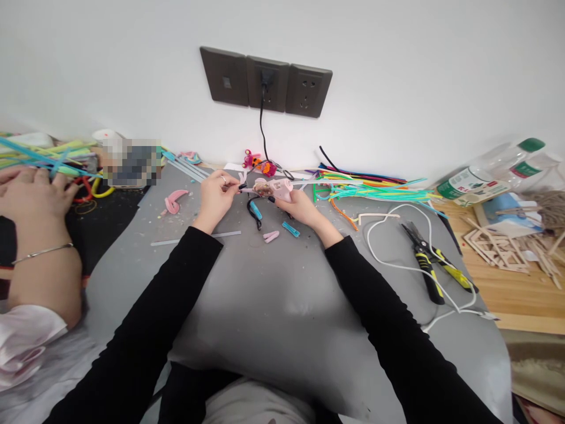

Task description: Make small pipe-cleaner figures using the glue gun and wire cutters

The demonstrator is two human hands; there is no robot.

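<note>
My right hand (296,207) is closed around a pink glue gun (277,188) held sideways over the grey mat (265,294), nozzle pointing left. My left hand (217,197) pinches a small dark piece (242,187) right at the nozzle tip; it wears a ring. Just below the hands lie a black and blue curved piece (255,212), a short blue piece (291,229) and a pink piece (271,237).
Coloured strips (366,185) pile up at back right. Yellow-handled pliers (430,259) and a white cable (397,259) lie to the right. Wooden sticks (507,244) and bottles (485,174) sit far right. Another person's hand (30,194) rests at left. Wall sockets (265,82) are behind.
</note>
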